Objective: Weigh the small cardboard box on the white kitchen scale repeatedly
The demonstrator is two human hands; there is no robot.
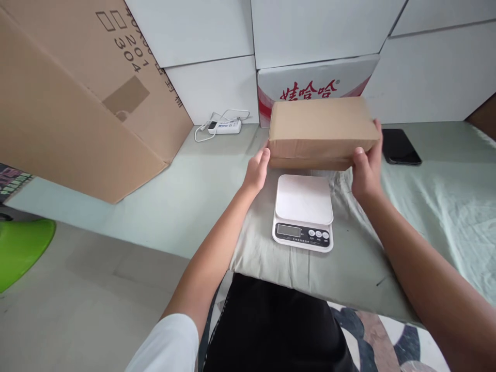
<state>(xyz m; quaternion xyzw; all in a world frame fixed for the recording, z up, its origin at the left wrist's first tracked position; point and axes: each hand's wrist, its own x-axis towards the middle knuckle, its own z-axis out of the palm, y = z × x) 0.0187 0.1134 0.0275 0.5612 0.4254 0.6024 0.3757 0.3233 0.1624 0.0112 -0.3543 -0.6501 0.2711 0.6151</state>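
Note:
A closed brown cardboard box (321,121) is held between both hands, just beyond the kitchen scale. My left hand (257,168) grips its left end, thumb on the near side. At the right end, my right hand (367,168) is closed on the near corner, its thumb on the front face and fingers round the side. Below the box lies the white digital kitchen scale (304,212), with nothing on its platform and its display (289,230) showing no readable digits. The box's underside is hidden, so I cannot tell whether it touches the cloth.
White boxes (209,88) line the back, among them a carton (310,82) with red lettering. A large cardboard carton (89,119) stands at left. A white device with a cable (225,126) lies behind; a black phone (400,146) is at right. A green chair (25,248) is lower left.

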